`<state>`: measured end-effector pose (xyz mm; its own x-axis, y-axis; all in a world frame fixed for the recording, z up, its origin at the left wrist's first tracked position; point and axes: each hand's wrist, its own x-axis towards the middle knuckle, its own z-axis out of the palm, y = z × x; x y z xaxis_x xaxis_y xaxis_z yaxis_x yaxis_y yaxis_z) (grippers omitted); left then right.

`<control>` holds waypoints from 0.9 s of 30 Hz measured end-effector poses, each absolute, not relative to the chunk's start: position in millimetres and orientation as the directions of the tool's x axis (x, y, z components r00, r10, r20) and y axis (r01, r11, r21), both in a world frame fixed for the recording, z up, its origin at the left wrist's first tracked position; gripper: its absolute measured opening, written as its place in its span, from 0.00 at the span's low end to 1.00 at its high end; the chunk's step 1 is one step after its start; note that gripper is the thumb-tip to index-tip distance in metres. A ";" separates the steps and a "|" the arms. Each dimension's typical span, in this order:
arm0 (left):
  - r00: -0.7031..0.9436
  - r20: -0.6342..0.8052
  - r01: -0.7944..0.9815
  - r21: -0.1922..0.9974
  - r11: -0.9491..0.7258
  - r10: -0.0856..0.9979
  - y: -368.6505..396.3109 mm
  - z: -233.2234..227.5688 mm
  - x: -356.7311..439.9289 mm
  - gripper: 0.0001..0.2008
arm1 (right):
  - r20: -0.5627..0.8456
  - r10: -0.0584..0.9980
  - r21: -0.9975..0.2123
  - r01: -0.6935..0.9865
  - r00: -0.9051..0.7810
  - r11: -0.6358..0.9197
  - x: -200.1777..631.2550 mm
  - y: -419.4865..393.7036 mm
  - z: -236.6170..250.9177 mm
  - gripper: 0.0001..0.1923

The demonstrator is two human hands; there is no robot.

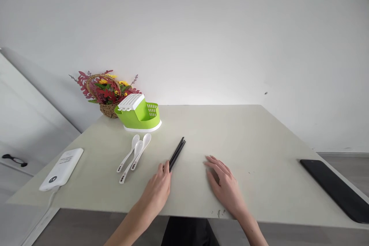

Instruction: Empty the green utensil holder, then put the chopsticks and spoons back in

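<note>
At the far left near edge of the pale grey-green table (259, 142) lies a flat white rectangular power bank (62, 168). Farther back, against the wall, a woven wicker basket (108, 110) holds red leaves and yellow flowers. Just in front of it on its right stands a lime-green plastic cutlery drainer (140, 117) on a white base, with a white slotted insert at its left end; what lies inside cannot be made out. Near it, on the tabletop, three white ceramic soup spoons (133, 157) lie side by side, bowls toward the drainer and handles toward the near left. Right of them lies a pair of black chopsticks (177, 153), flat on the table near its middle, long axis running from the near left to the far right. The left hand (157, 190) pinches their near end between thumb and fingertips. The right hand (224, 185) rests flat on the table, fingers loose and spread, holding nothing, apart from the chopsticks. At the far right edge lies a flat black rectangular slab (337, 189).
</note>
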<state>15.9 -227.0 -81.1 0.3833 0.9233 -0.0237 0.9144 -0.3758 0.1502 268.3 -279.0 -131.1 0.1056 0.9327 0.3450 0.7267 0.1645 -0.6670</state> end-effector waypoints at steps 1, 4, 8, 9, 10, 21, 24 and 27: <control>0.390 -0.014 0.913 0.132 -0.385 0.921 -228.4 -83.3 16.1 0.25 | 0.343 0.933 -0.668 0.726 0.107 0.162 268.1 -279.3 -130.4 0.19; 0.429 0.054 0.893 0.125 -0.433 0.902 -230.4 -89.5 14.2 0.28 | 0.343 0.933 -0.676 0.718 0.109 0.164 268.1 -279.7 -129.1 0.19; 0.445 0.113 0.884 0.104 -0.456 0.888 -227.7 -95.4 13.4 0.29 | 0.314 0.944 -0.691 0.706 0.104 0.152 269.2 -280.1 -128.7 0.20; 0.440 0.112 0.888 0.092 -0.450 0.891 -226.5 -95.9 14.9 0.29 | 0.303 0.948 -0.694 0.705 0.102 0.146 269.6 -280.2 -128.6 0.20; 0.437 0.103 0.893 0.074 -0.445 0.894 -225.4 -95.7 17.0 0.29 | 0.294 0.951 -0.696 0.704 0.100 0.141 270.0 -280.4 -128.5 0.20; 0.468 0.121 0.881 -0.140 -0.452 0.876 -222.0 -78.4 27.6 0.23 | 0.334 0.935 -0.703 0.692 0.119 0.163 269.9 -281.5 -128.6 0.19; 0.477 0.150 0.878 -0.130 -0.461 0.866 -222.2 -80.0 23.8 0.22 | 0.336 0.934 -0.699 0.697 0.122 0.161 270.1 -281.4 -128.9 0.19; 0.478 0.213 0.878 -0.084 -0.472 0.852 -223.7 -84.5 21.9 0.21 | 0.336 0.935 -0.697 0.698 0.117 0.163 270.3 -281.7 -128.8 0.19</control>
<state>21.9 -223.7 -84.5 0.4781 0.8521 0.2129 0.8779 -0.4715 -0.0839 270.3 -281.7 -128.8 0.1174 0.9346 0.3358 0.6983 0.1627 -0.6971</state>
